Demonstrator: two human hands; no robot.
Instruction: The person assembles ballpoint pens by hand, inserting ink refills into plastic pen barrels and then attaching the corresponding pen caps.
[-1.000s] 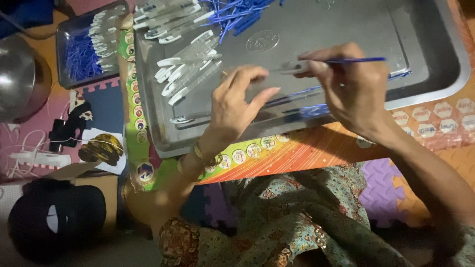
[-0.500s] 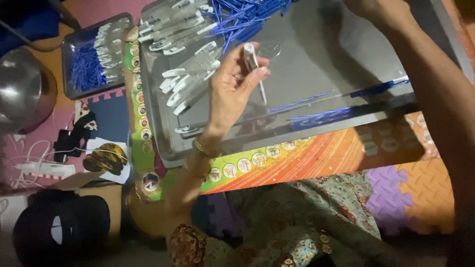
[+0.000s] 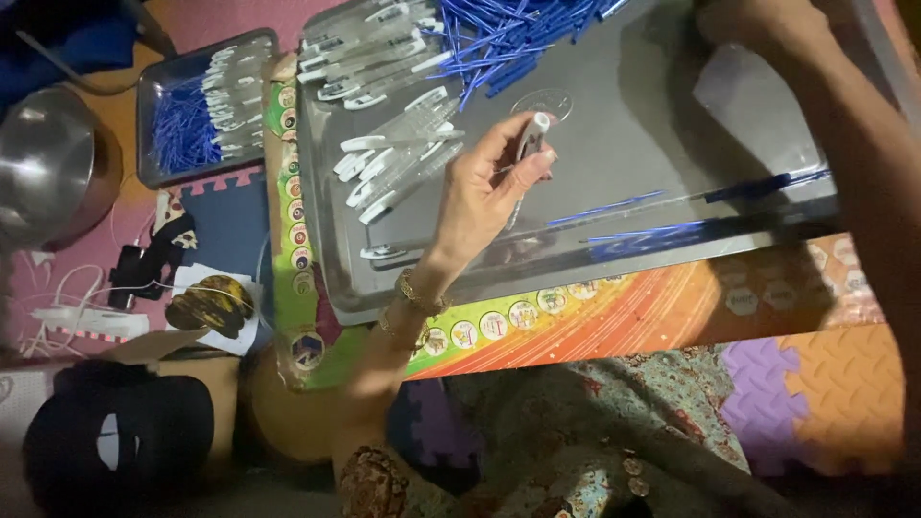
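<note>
My left hand (image 3: 477, 197) is raised over a large steel tray (image 3: 633, 134) and pinches a clear pen barrel with a white end (image 3: 526, 146). To its left, on the tray, lies a row of several clear barrels with white caps (image 3: 393, 158). A heap of blue refills (image 3: 518, 29) sits at the tray's far side, and a few loose refills (image 3: 662, 230) lie near the front rim. My right hand (image 3: 753, 24) reaches to the tray's far right edge and is partly cut off, so what it holds is hidden.
A smaller tray (image 3: 153, 105) with blue refills and clear barrels stands at the far left beside a steel bowl (image 3: 48, 163). A white power strip (image 3: 86, 321) and a black cap (image 3: 115, 441) lie at the lower left. Coloured foam mats cover the floor.
My right hand left the blue refill by the left hand and moved up to the tray's far right. My left hand lifted the clear barrel off the tray.
</note>
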